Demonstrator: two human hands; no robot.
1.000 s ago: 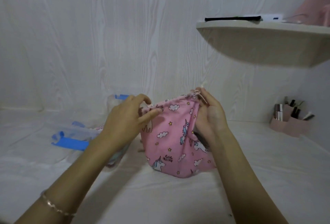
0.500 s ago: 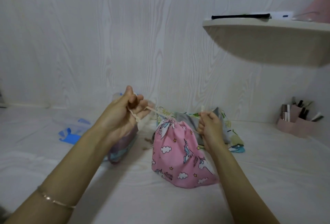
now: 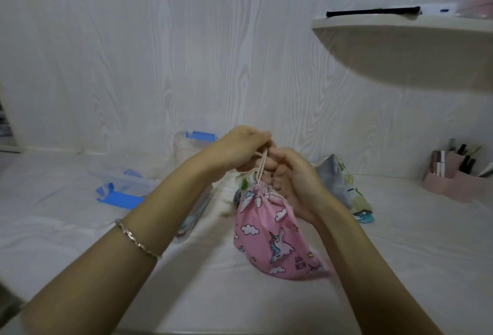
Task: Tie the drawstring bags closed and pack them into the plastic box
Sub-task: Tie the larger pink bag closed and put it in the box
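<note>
white sheet (image 3: pixel 400 254): left grip (image 3: pixel 240 145) and right grip (image 3: pixel 293 182) pinch drawstring (image 3: pixel 262 164) of pink bag (image 3: pixel 272 238), partly screening plastic box (image 3: pixel 186 145).

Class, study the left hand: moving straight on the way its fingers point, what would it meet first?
The right hand: the left hand points rightward at it, the two almost touching above the bag. Depth is unclear, so it may catch the cord between them first.

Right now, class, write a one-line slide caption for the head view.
Left hand and right hand grip the drawstring above a cinched pink unicorn bag.
</note>
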